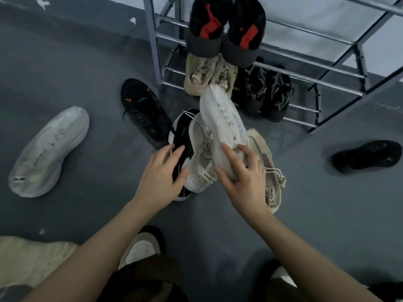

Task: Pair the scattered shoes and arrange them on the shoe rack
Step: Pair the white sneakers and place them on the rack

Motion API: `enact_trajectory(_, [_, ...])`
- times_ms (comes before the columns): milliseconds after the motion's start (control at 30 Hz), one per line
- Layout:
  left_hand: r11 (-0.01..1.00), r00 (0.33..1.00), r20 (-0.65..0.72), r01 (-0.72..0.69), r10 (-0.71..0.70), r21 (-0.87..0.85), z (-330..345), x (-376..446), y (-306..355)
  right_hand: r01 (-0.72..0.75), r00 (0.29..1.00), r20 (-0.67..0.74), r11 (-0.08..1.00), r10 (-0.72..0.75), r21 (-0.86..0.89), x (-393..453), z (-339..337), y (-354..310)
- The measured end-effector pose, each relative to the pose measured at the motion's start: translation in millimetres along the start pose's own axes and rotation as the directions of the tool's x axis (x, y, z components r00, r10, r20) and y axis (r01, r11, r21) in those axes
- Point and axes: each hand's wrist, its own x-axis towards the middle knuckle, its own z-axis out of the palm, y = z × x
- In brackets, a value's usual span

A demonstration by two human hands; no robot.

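My right hand grips a white sneaker at its heel and holds it off the floor, toe towards the grey metal shoe rack. My left hand lies over a black-and-white shoe, fingers curled on its opening, thumb against a cream laced sneaker. A beige slip-on lies under my right hand. The rack holds a black-and-red pair above, with a beige pair and a black lettered pair below.
Loose on the grey floor are a black sneaker with orange marks, a big white sneaker at the left and a black shoe at the right. Another beige shoe lies bottom left, near my feet.
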Motion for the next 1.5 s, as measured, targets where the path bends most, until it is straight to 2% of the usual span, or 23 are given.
enact_trajectory(100, [1.0, 0.995, -0.096, 0.026, -0.026, 0.0, -19.0, 3.5, -6.6, 0.087, 0.996, 0.029, 0.996, -0.088, 0.032, 14.0, -2.1, -20.7])
enact_trajectory(200, [0.995, 0.987, -0.135, 0.094, -0.089, 0.034, -39.5, 9.0, -22.2, 0.163, 0.983, 0.084, 0.987, -0.162, 0.0, 32.9, 6.4, -47.8])
enact_trajectory(367, [0.941, 0.944, -0.223, 0.287, -0.245, 0.18, -70.3, 10.7, -75.1, 0.216, 0.961, 0.179, 0.976, -0.212, -0.002, 59.3, 54.4, -91.9])
enact_trajectory(467, [0.859, 0.862, -0.294, 0.477, -0.414, 0.188, -90.2, 0.5, -124.5, 0.223, 0.949, 0.229, 0.975, -0.216, -0.005, 70.3, 93.0, -115.0])
enact_trajectory(567, [0.759, 0.779, -0.266, 0.621, -0.568, 0.196, -103.9, -13.6, -166.6, 0.263, 0.933, 0.259, 0.965, -0.251, -0.012, 75.9, 126.6, -132.5])
enact_trajectory(800, [0.547, 0.618, -0.155, 0.766, -0.771, 0.337, -114.7, -27.7, -236.0, 0.352, 0.887, 0.32, 0.936, -0.334, 0.002, 69.0, 169.9, -152.7])
enact_trajectory(900, [0.559, 0.634, -0.172, 0.757, -0.754, 0.338, -118.5, -20.9, -239.7, 0.365, 0.88, 0.327, 0.931, -0.344, 0.0, 66.2, 174.7, -152.6])
enact_trajectory(967, [0.595, 0.643, -0.202, 0.763, -0.739, 0.252, -118.7, -18.7, -231.5, 0.361, 0.883, 0.323, 0.932, -0.34, -0.007, 65.4, 175.3, -151.7])
enact_trajectory(1033, [0.613, 0.629, -0.243, 0.776, -0.739, 0.147, -115.2, -18.2, -215.7, 0.367, 0.887, 0.308, 0.93, -0.344, -0.02, 65.1, 173.0, -149.8])
enact_trajectory(1133, [0.626, 0.617, -0.297, 0.776, -0.729, 0.078, -105.7, -15.9, -181.7, 0.351, 0.9, 0.29, 0.936, -0.324, -0.042, 66.9, 164.3, -144.3])
enact_trajectory(1233, [0.623, 0.6, -0.258, 0.782, -0.757, -0.011, -94.7, -10.3, -146.9, 0.326, 0.924, 0.239, 0.942, -0.3, -0.076, 67.8, 147.2, -133.9])
enact_trajectory(1300, [0.648, 0.623, -0.226, 0.76, -0.749, -0.051, -87.7, -2.0, -124.0, 0.298, 0.941, 0.196, 0.948, -0.274, -0.107, 68.2, 129.7, -123.7])
enact_trajectory(1500, [0.79, 0.765, -0.214, 0.61, -0.607, -0.058, -66.8, 39.1, -62.2, 0.14, 0.989, 0.065, 0.982, -0.132, -0.131, 72.1, 67.0, -82.9])
